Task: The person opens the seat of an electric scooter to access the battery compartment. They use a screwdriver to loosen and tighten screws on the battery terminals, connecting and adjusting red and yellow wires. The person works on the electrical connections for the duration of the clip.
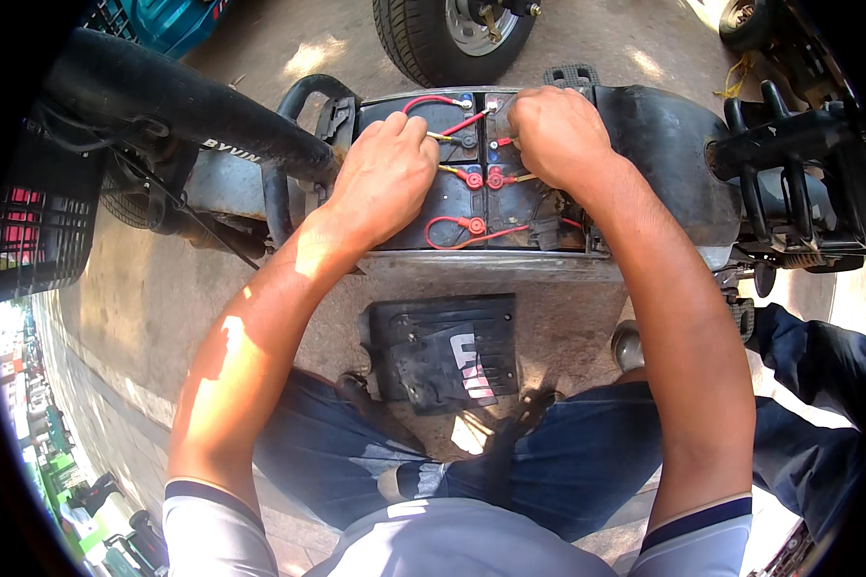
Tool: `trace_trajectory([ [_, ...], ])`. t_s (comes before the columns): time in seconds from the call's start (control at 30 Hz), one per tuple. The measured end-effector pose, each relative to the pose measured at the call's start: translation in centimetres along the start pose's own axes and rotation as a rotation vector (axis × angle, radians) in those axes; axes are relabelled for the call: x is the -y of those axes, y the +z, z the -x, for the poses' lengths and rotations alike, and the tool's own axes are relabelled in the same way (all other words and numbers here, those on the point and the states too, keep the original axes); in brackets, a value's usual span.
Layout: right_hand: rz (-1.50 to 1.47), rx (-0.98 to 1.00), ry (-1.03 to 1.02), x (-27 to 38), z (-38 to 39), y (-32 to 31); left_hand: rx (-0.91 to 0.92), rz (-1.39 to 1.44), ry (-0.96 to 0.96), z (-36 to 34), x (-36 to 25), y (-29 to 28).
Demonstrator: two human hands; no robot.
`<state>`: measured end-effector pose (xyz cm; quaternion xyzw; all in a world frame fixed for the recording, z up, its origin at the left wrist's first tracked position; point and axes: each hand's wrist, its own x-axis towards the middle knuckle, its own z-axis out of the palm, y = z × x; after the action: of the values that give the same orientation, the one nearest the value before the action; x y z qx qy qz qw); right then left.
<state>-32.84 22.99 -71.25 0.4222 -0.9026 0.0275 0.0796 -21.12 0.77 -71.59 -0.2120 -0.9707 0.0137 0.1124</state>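
Although I cannot tell what their curled fingers grip, the left hand [385,175] and right hand [560,135] have a red battery cable [467,123] slanting between those fingers.

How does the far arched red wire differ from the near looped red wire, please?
The far arched red wire makes a shallow bow, while the near looped red wire doubles back. The far wire meets a silvery terminal, the near wire a red terminal. Both run over the dark batteries.
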Motion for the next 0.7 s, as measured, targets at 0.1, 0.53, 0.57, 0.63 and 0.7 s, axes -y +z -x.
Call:
trace_trajectory([
  [0.1, -0.003, -0.034, -0.024, 0.0, -0.1, 0.3, 0.021, 0.008, 0.01, -0.1, 0.3, 0.0],
  [0.53, -0.006, -0.028, -0.02, 0.1, -0.1, -0.2, 0.097, 0.035, 0.001, 0.3, 0.0, -1.0],
  [0.57, -0.004, -0.017, -0.022, 0.2, -0.2, 0.0, 0.088, 0.075, -0.008, 0.9, -0.5, -1.0],
  [0.63, 0.005, -0.001, -0.012, 0.2, -0.3, 0.0, 0.067, 0.151, -0.012, 1.9, -1.4, -1.3],
  [0.7, -0.002, 0.02, -0.009, 0.1, -0.3, 0.0, 0.057, 0.193, -0.088, 1.7, -2.0, -2.2],
])
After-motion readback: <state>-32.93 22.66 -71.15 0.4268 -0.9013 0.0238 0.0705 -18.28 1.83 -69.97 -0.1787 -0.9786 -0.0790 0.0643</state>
